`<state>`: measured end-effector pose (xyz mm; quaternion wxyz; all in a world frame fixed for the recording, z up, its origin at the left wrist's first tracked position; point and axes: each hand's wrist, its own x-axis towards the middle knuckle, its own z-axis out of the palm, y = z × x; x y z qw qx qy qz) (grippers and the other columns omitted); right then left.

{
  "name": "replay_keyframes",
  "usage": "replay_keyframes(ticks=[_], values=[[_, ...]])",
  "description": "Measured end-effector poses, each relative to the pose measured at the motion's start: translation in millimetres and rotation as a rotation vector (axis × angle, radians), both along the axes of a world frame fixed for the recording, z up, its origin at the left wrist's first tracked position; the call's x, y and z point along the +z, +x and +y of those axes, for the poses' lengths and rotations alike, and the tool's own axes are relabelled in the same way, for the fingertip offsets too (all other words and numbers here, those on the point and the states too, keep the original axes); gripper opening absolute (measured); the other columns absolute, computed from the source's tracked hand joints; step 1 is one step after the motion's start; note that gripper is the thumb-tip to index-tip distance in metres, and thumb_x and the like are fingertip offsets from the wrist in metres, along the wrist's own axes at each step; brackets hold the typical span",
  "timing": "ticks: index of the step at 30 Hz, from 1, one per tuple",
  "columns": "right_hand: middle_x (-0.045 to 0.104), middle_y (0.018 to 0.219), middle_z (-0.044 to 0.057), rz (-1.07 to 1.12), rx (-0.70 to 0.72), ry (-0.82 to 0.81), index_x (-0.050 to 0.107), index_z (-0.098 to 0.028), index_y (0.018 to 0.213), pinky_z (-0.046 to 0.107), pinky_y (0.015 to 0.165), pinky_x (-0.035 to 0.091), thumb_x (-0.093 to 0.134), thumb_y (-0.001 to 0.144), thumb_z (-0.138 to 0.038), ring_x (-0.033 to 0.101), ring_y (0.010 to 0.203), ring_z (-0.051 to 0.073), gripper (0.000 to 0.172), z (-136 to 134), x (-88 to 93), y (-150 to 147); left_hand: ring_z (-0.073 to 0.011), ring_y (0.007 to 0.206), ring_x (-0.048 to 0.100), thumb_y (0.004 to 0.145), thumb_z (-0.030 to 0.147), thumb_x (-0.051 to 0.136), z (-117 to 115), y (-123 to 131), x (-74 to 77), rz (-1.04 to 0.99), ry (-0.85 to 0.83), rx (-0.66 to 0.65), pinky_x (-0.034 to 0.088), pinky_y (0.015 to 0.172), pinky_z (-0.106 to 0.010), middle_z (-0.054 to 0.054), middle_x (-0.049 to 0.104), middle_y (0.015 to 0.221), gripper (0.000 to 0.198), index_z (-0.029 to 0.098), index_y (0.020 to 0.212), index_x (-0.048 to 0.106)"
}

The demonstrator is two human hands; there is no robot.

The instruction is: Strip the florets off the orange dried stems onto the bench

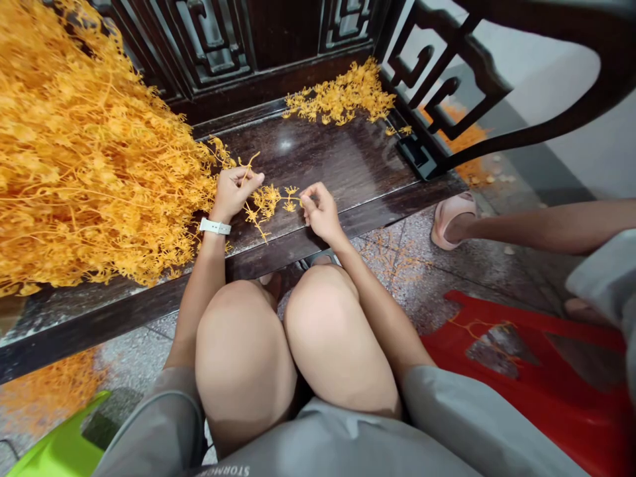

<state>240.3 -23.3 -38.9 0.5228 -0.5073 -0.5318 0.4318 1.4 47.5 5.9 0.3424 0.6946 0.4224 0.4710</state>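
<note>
A small orange plastic sprig (268, 202) lies stretched between my two hands on the dark wooden bench seat (348, 165). My left hand (233, 192), with a white watch at the wrist, is closed in a pinch on the sprig's left stem. My right hand (320, 211) pinches the sprig's right end with curled fingers. A big heap of the same orange sprigs (84, 146) fills the seat just left of my left hand. A smaller pile of orange pieces (342, 96) sits at the back of the seat.
The bench's carved dark backrest and armrest (447, 73) rise behind and to the right. Another person's leg with a pink slipper (450, 218) reaches in from the right. A red plastic stool (536, 371) stands on the speckled floor, a green one (64, 444) at lower left.
</note>
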Motion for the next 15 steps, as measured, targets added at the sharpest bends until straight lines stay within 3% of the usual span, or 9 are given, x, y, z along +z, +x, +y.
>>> replay_keyframes(ticks=[4, 11, 15], values=[[0.052, 0.072, -0.007, 0.314, 0.046, -0.045, 0.043, -0.029, 0.096, 0.024, 0.048, 0.025, 0.075, 0.096, -0.063, 0.032, 0.053, 0.009, 0.047, -3, 4.5, 4, -0.0100, 0.051, 0.029, 0.080, 0.074, 0.087, -7, 6, -1.4, 0.149, -0.001, -0.035, 0.020, 0.053, -0.029, 0.005, 0.039, 0.052, 0.059, 0.021, 0.063, 0.065], [0.040, 0.069, -0.009, 0.652, -0.048, -0.124, 0.039, -0.029, 0.094, 0.021, 0.049, 0.023, 0.078, 0.087, -0.024, 0.025, 0.055, 0.009, 0.040, -6, 17.6, 21, -0.0107, 0.051, 0.025, 0.087, 0.069, 0.082, -11, 29, -3.1, 0.139, -0.015, -0.117, 0.020, 0.054, -0.031, 0.006, 0.033, 0.052, 0.052, 0.021, 0.068, 0.071], [0.035, 0.068, -0.009, 0.747, -0.137, -0.085, 0.041, -0.028, 0.091, 0.021, 0.048, 0.022, 0.073, 0.083, -0.016, 0.021, 0.054, 0.010, 0.035, -8, 18.6, 32, -0.0115, 0.051, 0.032, 0.084, 0.064, 0.085, -5, 19, -8.1, 0.283, -0.014, -0.140, 0.022, 0.055, -0.031, 0.005, 0.040, 0.053, 0.047, 0.020, 0.071, 0.074]])
